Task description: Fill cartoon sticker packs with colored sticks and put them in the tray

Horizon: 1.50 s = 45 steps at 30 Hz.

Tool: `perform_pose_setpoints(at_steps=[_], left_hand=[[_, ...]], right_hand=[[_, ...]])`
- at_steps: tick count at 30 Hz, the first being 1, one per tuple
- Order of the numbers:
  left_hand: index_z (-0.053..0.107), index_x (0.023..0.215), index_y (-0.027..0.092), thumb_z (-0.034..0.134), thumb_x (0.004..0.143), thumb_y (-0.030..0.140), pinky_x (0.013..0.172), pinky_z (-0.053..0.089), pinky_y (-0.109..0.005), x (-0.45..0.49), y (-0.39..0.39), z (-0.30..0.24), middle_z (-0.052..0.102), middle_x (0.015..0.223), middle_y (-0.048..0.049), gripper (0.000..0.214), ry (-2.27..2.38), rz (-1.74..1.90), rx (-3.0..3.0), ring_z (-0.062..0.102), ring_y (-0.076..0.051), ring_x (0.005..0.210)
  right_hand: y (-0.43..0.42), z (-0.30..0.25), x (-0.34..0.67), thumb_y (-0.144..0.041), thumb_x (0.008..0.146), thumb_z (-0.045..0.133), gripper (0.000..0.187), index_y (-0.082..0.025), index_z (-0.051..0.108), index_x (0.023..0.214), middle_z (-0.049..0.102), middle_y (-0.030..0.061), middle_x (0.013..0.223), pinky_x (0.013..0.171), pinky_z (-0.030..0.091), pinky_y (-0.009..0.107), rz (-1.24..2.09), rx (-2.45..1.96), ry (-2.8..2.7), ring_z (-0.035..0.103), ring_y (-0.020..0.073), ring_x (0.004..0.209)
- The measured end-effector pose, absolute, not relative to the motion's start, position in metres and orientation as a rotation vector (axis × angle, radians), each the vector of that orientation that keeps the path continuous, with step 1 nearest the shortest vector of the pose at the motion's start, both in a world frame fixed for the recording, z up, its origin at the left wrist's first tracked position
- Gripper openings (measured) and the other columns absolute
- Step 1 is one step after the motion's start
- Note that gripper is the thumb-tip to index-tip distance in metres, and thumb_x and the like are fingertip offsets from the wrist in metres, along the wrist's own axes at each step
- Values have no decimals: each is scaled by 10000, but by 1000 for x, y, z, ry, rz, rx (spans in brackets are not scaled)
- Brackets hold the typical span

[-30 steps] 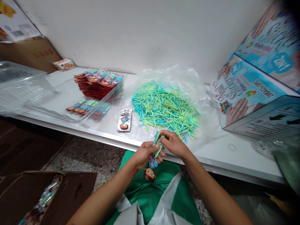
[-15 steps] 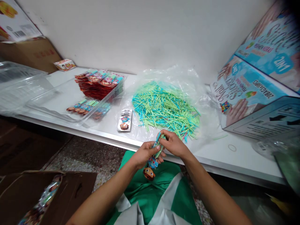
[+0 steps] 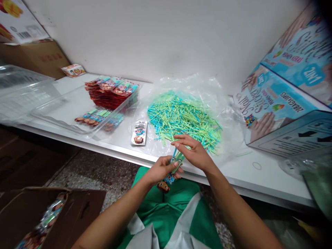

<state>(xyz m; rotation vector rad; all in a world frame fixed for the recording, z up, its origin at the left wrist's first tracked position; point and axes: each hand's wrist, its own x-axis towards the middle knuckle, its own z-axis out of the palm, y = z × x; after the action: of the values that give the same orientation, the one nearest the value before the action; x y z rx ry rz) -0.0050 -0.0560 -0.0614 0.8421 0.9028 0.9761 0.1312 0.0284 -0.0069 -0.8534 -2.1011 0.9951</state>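
Observation:
My left hand [image 3: 162,169] is closed around a small packet with a cartoon face [image 3: 166,181] and a few green and blue sticks [image 3: 178,159] that poke up out of it. My right hand [image 3: 193,152] hovers just above those sticks with fingers spread, holding nothing, at the near edge of a heap of green and blue sticks [image 3: 184,119] lying on a clear plastic sheet [image 3: 189,83]. Both hands are at the front edge of the white table [image 3: 269,173], above my green lap.
A single filled packet [image 3: 138,133] lies left of the heap. A clear tray [image 3: 70,107] holds a stack of packets [image 3: 110,92] and a row of them. Printed blue cartons [image 3: 285,100] stand at the right. An open brown box [image 3: 59,214] sits at the lower left.
My right hand has let go of the sticks in my left hand, lifted and opened toward the heap. The left hand has stayed in place with its packet.

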Motion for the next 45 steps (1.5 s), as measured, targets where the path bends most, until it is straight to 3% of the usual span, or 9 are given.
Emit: perform_pose_setpoints(at_steps=[6, 10, 12, 14, 20, 25, 36, 39, 45], left_hand=[[570, 887, 117, 628, 747, 441, 618, 482, -261, -7, -55, -60, 662, 806, -77, 358, 896, 1018, 854, 637, -155, 660], [580, 945, 116, 633, 755, 411, 655, 498, -270, -11, -54, -57, 672, 841, -84, 355, 907, 1121, 807, 653, -160, 695], [587, 958, 113, 629, 765, 391, 682, 503, -279, -13, -52, -55, 676, 849, -85, 340, 910, 1189, 816, 658, -164, 717], [595, 960, 113, 630, 767, 376, 711, 507, -298, -15, -50, -52, 681, 849, -86, 328, 921, 1241, 838, 661, -171, 730], [603, 1011, 120, 669, 743, 303, 811, 490, -356, -21, -48, -46, 682, 911, -98, 331, 880, 1297, 917, 653, -202, 835], [496, 1216, 180, 759, 638, 191, 864, 463, -382, -26, -49, -39, 645, 1047, -100, 635, 845, 1306, 961, 610, -246, 977], [587, 1084, 159, 775, 615, 223, 931, 417, -414, -27, -46, -38, 633, 1068, -92, 509, 865, 1332, 997, 570, -248, 1021], [599, 1052, 148, 769, 626, 236, 910, 434, -402, -26, -46, -41, 639, 1039, -85, 468, 884, 1321, 975, 583, -235, 985], [607, 949, 107, 671, 735, 350, 716, 509, -335, -26, -48, -55, 671, 802, -74, 330, 930, 1201, 922, 643, -171, 697]], right_hand=[[28, 13, 132, -310, 864, 506, 200, -246, 683, 930, 563, 56, 1215, 969, 369, 399, 936, -790, -2039, 495, 210, 1134], [25, 20, 141, -368, 919, 387, 242, -233, 571, 1000, 607, 22, 868, 697, 477, 290, 1067, -821, -1662, 588, 134, 752], [21, 16, 144, -392, 894, 437, 219, -229, 554, 983, 530, -25, 684, 535, 421, 231, 1112, -899, -1721, 499, 100, 558], [16, 9, 145, -384, 847, 527, 203, -218, 575, 955, 482, -43, 609, 481, 362, 217, 1099, -984, -1905, 439, 93, 510], [9, 1, 140, -282, 848, 538, 159, -207, 669, 797, 618, 15, 737, 674, 417, 264, 938, -876, -2092, 562, 141, 723], [7, 9, 139, -250, 838, 556, 128, -221, 680, 845, 623, 12, 731, 651, 420, 263, 904, -821, -2000, 556, 139, 702], [8, 10, 138, -266, 810, 591, 88, -217, 664, 797, 608, -1, 718, 615, 402, 272, 958, -855, -1811, 528, 133, 658], [8, 11, 136, -281, 815, 583, 103, -211, 655, 792, 599, 1, 713, 611, 402, 274, 999, -866, -1794, 524, 133, 654], [12, 18, 130, -256, 829, 564, 92, -211, 630, 784, 569, 6, 723, 627, 400, 275, 942, -839, -1840, 511, 136, 679]])
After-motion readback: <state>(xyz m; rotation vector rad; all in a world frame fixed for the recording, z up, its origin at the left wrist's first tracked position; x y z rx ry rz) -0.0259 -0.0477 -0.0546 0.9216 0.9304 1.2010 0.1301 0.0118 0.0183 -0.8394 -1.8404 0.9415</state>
